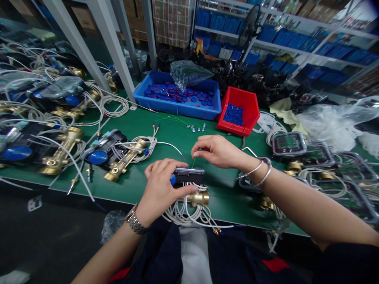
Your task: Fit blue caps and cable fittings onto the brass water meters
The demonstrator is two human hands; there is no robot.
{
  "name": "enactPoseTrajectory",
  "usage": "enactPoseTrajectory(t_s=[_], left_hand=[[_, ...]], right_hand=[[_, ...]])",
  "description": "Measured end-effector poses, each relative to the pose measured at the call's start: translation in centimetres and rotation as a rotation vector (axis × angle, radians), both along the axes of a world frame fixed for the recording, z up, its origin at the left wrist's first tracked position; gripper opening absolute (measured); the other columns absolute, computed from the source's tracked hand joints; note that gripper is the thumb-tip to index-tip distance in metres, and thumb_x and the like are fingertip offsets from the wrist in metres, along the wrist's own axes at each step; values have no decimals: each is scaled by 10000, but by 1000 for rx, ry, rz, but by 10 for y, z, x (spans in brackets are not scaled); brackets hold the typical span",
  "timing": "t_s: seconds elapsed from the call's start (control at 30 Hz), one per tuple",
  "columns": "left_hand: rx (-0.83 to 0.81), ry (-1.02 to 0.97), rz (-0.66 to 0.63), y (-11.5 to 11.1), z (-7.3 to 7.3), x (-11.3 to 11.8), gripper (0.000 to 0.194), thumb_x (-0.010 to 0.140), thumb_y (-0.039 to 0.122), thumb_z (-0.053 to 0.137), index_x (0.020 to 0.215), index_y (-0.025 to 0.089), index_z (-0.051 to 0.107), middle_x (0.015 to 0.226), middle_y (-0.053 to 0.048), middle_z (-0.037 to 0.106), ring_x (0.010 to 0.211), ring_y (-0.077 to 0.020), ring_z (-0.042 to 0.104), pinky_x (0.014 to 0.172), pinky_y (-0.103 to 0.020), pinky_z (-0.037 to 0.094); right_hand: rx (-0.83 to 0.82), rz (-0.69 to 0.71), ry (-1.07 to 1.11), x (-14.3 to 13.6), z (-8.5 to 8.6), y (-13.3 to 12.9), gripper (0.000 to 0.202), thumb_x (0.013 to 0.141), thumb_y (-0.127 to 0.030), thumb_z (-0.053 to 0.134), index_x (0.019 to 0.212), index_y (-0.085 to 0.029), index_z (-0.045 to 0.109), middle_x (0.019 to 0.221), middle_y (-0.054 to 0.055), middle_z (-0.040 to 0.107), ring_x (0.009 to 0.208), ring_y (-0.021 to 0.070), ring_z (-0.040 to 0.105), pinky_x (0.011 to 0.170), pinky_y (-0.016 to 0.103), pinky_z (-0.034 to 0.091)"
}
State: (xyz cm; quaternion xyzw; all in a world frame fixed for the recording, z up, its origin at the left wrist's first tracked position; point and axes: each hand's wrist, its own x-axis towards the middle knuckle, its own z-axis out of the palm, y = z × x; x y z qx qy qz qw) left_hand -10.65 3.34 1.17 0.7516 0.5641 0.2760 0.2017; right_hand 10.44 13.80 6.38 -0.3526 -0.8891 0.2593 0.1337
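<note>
My left hand (162, 179) is wrapped round a meter (189, 177) with a dark casing, its thumb along the front and its fingers over the top. Below the casing show the meter's brass pipe body (203, 198) and coiled white cables (186, 213). Just above the casing's right part, my right hand (211, 150) pinches a thin green wire (193, 162), which runs down to the meter's top edge. Where the wire's lower end sits, I cannot make out. Further back on the green table lie more green wires (174, 118) and several small clear tags (195, 128).
A blue tray (177, 107) of round blue caps stands at the back, beside a red bin (251, 108) with small blue pieces. Assembled meters (118, 156) with cables crowd the left. On the right lie clear-covered meters (288, 144) and plastic bags (325, 122).
</note>
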Motion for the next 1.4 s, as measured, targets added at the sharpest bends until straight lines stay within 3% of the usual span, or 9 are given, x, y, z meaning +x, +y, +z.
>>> enactPoseTrajectory(t_s=[0.4,0.6,0.67,0.77,0.9,1.1,1.27,1.4], left_hand=[[-9,17,5,0,0,0,554,734,642,768,1161,315,635,1179,-8,664,1126,-266,564,998,-455,311],[17,14,-12,0,-1,-1,597,732,672,747,1170,288,621,1177,-38,674,1114,-277,573,984,-465,337],[80,-30,-21,2,-2,-6,548,802,620,718,1206,268,601,1177,-50,677,1104,-264,586,973,-451,375],[312,-60,-25,7,-2,-18,322,891,428,699,1155,254,639,1080,-46,710,1024,-228,619,945,-416,436],[529,132,-241,15,2,-31,170,880,286,709,1043,332,719,948,4,754,916,-205,641,874,-396,461],[501,262,-536,25,22,-23,248,969,203,540,1083,337,714,999,-11,757,931,-192,656,888,-409,494],[434,374,-623,30,32,-12,269,1005,206,447,1003,263,709,972,-51,727,907,-188,640,908,-408,508],[422,356,-589,31,31,-10,222,1004,233,463,971,210,682,948,-69,705,945,-212,618,908,-417,493]], right_hand=[[21,44,-12,-3,2,-2,130,940,-198,636,894,-173,754,836,29,660,768,136,587,690,257,348],[-39,133,-37,-7,2,-7,114,928,-208,640,903,-185,749,835,25,665,766,144,579,682,256,343],[-102,153,-33,-7,4,-9,116,934,-219,624,959,-185,732,870,25,684,766,146,576,684,254,347],[-188,92,9,-9,5,-13,208,984,-194,496,1081,-175,679,930,29,689,776,144,569,700,252,359],[-186,38,-3,-14,1,-18,245,953,-129,456,1102,-185,642,819,-8,634,680,124,503,664,237,335],[-68,75,-50,-23,-2,-26,260,930,-119,453,1084,-208,642,763,-8,627,670,135,515,652,244,314],[-98,83,-10,-23,-2,-29,217,926,-119,479,1046,-197,642,814,5,657,720,137,553,675,238,345],[-182,64,44,-17,-1,-28,175,922,-129,516,1038,-187,634,727,-34,595,654,119,510,634,230,343]])
